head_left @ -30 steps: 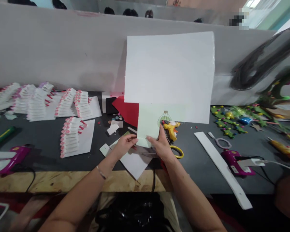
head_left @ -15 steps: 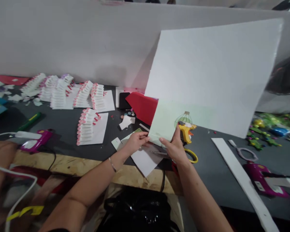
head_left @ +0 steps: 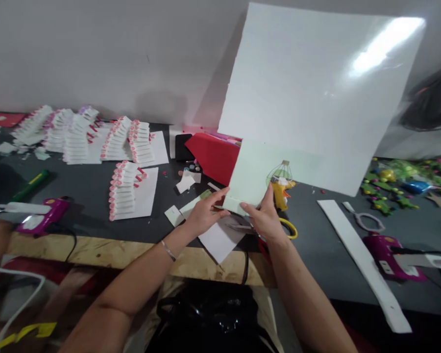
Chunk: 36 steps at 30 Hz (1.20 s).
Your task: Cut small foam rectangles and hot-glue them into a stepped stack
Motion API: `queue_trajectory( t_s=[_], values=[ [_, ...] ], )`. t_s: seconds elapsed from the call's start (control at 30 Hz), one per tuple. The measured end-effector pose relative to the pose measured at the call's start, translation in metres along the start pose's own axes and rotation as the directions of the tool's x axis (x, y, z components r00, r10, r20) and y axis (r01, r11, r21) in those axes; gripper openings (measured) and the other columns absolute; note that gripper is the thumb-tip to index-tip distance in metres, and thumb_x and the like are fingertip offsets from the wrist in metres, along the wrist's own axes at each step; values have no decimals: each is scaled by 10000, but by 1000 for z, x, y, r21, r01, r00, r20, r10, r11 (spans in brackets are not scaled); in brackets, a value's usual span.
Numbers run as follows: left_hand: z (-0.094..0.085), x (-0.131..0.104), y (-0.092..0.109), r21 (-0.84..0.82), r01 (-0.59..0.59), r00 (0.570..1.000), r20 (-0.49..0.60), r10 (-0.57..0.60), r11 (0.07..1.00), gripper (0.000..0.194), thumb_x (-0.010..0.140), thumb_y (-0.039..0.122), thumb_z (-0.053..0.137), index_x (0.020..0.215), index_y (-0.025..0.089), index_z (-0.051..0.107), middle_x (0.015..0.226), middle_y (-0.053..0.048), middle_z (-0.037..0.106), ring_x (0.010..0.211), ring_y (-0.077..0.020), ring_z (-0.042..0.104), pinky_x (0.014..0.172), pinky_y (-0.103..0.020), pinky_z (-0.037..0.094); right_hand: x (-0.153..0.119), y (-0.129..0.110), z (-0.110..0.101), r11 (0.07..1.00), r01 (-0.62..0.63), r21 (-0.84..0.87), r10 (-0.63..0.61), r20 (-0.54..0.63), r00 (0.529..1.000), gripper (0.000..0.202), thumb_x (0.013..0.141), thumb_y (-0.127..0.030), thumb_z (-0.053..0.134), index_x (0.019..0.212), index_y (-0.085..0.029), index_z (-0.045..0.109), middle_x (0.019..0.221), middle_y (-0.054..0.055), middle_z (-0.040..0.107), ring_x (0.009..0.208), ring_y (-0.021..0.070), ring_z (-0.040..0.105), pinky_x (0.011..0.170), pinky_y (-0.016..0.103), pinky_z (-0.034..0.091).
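Note:
A large white sheet (head_left: 308, 83) with a pale green strip (head_left: 246, 171) along its bottom stands tilted up in front of me. A balloon-like drawing is on the strip. My right hand (head_left: 266, 215) grips the strip's lower edge, thumb on the near face and the other fingers mostly hidden behind. At the lower left corner is my left hand (head_left: 206, 213), its thumb and index finger parted and their tips at the edge. Under the hands lie a white paper piece (head_left: 220, 242) and scissors with a yellow handle (head_left: 289, 228). A yellow glue gun (head_left: 280, 194) is partly behind my right hand.
Cards with rows of white strips (head_left: 132, 193) lie to the left, near a green marker (head_left: 31, 186) and a purple glue gun (head_left: 46, 215). A red folded piece (head_left: 216, 157) stands behind. To the right are a long white strip (head_left: 363, 264) and another purple glue gun (head_left: 393, 257).
The view has shifted slightly, and a bright glare now shows on the sheet's upper right. My left thumb and index finger have spread from their pinch at the corner. My right hand keeps its grip.

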State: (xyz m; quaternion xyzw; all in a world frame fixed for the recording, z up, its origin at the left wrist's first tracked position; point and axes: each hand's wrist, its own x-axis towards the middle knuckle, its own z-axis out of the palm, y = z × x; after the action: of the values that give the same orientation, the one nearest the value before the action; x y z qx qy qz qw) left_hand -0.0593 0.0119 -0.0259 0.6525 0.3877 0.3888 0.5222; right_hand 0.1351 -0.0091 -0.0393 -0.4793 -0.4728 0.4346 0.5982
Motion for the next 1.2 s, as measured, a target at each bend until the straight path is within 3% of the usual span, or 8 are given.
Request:
queue_trajectory(
  t_s=[0.17, 0.4, 0.6, 0.77, 0.9, 1.03, 1.2],
  values=[
    [-2, -1, -2, 124, -74, 997, -10, 75, 990, 459, 808, 405, 720, 1244, 273, 667, 1190, -72, 718, 973, -225, 695, 903, -374, 559, -1, -2, 2, 999, -35, 24, 36, -17, 999, 1027, 719, -341, 793, 1540, -302, 178, 1554, 95, 396, 1381, 271, 453, 1173, 491, 337],
    [-1, -1, -2, 168, -69, 997, -31, 76, 983, 402, 810, 413, 718, 1182, 262, 694, 1105, -61, 738, 902, -203, 690, 878, -343, 561, 0, -7, 5, 998, -52, 46, 54, -40, 998, 1047, 690, -336, 804, 1532, -297, 184, 1548, 97, 402, 1371, 272, 466, 1169, 483, 345],
    [1, 2, -1, -20, 38, 999, -7, -38, 999, 462, 762, 370, 758, 1183, 224, 638, 1135, -87, 717, 1005, -217, 692, 896, -334, 557, 0, -6, 4, 996, -49, 69, 51, -28, 998, 1061, 696, -317, 810, 1539, -287, 167, 1563, 105, 387, 1388, 272, 447, 1186, 498, 305],
    [4, 8, 1, -322, 195, 980, 23, -198, 926, 574, 696, 426, 806, 1147, 173, 557, 983, -77, 735, 867, -192, 702, 794, -321, 576, 1, -1, 3, 998, -5, 68, 5, -2, 1000, 1064, 711, -333, 809, 1544, -274, 150, 1542, 110, 414, 1368, 262, 469, 1182, 478, 311],
    [2, 12, 3, -337, 297, 955, 107, -278, 893, 508, 633, 483, 835, 954, 140, 641, 897, -61, 734, 814, -189, 687, 737, -310, 583, 0, -2, 4, 1000, 2, 24, -3, 54, 999, 1090, 734, -361, 793, 1556, -243, 87, 1542, 126, 408, 1378, 256, 453, 1191, 452, 299],
    [0, 13, 4, -313, 340, 940, 97, -326, 887, 496, 594, 492, 853, 916, 147, 702, 814, -34, 734, 769, -185, 684, 693, -293, 586, 1, -5, 7, 1000, -9, -26, 10, 55, 998, 1073, 739, -416, 780, 1552, -226, 107, 1561, 120, 384, 1419, 259, 399, 1210, 449, 271],
    [-2, 13, 5, -345, 312, 940, -24, -341, 885, 491, 554, 475, 876, 904, 162, 737, 805, -22, 742, 701, -162, 679, 647, -268, 587, 10, -8, 2, 1000, -11, 26, 7, 136, 991, 737, 895, -532, 564, 1517, -273, 263, 1497, 84, 494, 1358, 230, 498, 1134, 430, 416]
  ],
)
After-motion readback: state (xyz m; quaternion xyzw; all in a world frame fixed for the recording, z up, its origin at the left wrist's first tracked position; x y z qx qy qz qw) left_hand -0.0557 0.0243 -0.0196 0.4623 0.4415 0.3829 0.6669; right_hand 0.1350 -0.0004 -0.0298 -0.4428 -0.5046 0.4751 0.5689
